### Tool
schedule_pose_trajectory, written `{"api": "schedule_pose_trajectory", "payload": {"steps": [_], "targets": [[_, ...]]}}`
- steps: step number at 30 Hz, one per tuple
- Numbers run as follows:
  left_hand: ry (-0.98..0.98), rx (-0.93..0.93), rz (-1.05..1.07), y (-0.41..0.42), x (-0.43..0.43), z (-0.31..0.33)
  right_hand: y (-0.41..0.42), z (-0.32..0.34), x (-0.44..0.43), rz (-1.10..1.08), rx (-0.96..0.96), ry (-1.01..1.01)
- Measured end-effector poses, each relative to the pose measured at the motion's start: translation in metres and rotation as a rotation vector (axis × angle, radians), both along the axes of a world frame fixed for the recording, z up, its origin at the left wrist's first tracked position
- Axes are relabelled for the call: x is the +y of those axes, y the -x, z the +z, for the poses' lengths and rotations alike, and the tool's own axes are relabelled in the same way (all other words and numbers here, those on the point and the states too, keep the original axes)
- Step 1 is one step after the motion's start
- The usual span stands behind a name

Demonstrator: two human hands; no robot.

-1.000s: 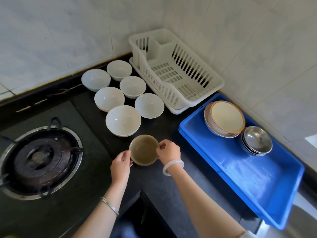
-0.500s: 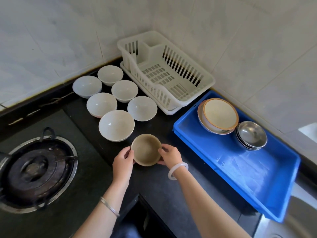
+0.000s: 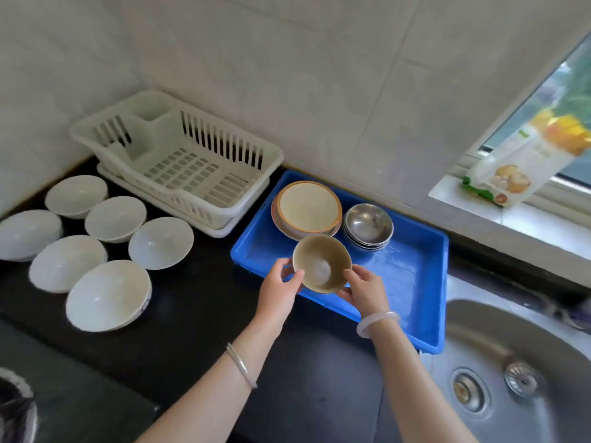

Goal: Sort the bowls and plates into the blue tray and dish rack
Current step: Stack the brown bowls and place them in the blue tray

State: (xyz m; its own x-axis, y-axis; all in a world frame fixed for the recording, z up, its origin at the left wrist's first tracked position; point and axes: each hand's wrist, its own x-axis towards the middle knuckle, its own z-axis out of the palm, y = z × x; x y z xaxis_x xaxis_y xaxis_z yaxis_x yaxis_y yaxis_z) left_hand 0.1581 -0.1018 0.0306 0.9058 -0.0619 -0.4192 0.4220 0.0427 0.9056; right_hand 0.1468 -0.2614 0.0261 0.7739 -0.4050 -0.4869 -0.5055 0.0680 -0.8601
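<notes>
A small tan bowl hangs above the near left part of the blue tray. My left hand grips its left rim and my right hand grips its right side. In the tray's far end lie stacked orange-rimmed plates and a stack of steel bowls. The white dish rack stands behind and left of the tray, with nothing in it. Several white bowls sit on the black counter to the left.
A steel sink lies right of the tray. A stove burner shows at the lower left edge. A printed bag leans on the window sill at the right. Tiled walls close the corner behind.
Both hands lifted the tan bowl off the counter and carried it right, over the blue tray. The view swung right, bringing the sink and window in.
</notes>
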Motion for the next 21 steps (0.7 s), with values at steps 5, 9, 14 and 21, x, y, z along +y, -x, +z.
{"api": "schedule_pose_trajectory", "payload": {"steps": [5,9,14,21], "targets": [[0.043,0.112,-0.100,-0.016,-0.086,-0.003,0.017,-0.005,-0.070,-0.232,0.018,-0.072],[0.038,0.198,-0.159,-0.024,-0.141,-0.014,0.023,-0.015,-0.108,-0.392,0.028,-0.083],[0.038,0.302,-0.197,-0.036,-0.188,-0.031,0.015,-0.029,-0.132,-0.425,0.104,-0.017],[0.080,0.317,-0.198,-0.054,-0.226,-0.049,-0.016,-0.052,-0.151,-0.514,0.143,0.047]]}}
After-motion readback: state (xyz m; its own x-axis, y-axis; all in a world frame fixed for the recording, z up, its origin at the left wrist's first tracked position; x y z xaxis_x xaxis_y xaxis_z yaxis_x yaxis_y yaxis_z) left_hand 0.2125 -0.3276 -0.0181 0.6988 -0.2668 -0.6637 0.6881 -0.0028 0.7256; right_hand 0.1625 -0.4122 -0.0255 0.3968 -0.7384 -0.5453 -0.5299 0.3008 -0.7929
